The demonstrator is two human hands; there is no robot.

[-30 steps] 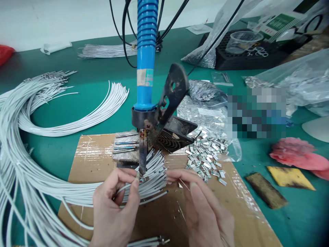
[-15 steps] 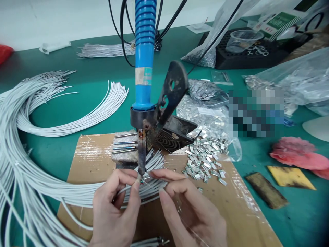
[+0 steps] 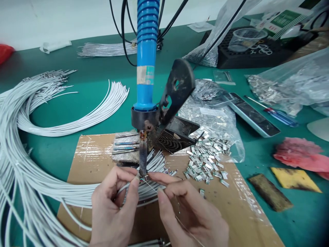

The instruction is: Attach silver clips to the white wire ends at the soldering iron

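Observation:
A blue-handled soldering iron (image 3: 147,92) stands point down in front of me, its dark tip between my two hands. Thumb and index finger of my left hand (image 3: 117,206) pinch the end of a white cable just left of the tip; a small connector (image 3: 144,178) shows there, partly hidden by my fingers. My right hand (image 3: 192,209) holds a thin solder wire (image 3: 151,187), which runs past the thumb up to the connector at the tip. Its index finger reaches close to the connector. White cables (image 3: 66,193) pass behind my left hand on the cardboard (image 3: 89,154).
Loose metal connectors (image 3: 205,164) lie right of the iron, before a plastic bag (image 3: 213,116). Further right are a phone (image 3: 254,115), a screwdriver (image 3: 280,116), a yellow sponge (image 3: 295,179) and a brown sponge (image 3: 269,192). A black bracket (image 3: 177,85) juts from the iron.
The view has shifted slightly. Both hands stay at the iron tip, with only small finger movements; my right thumb and index finger sit slightly further left.

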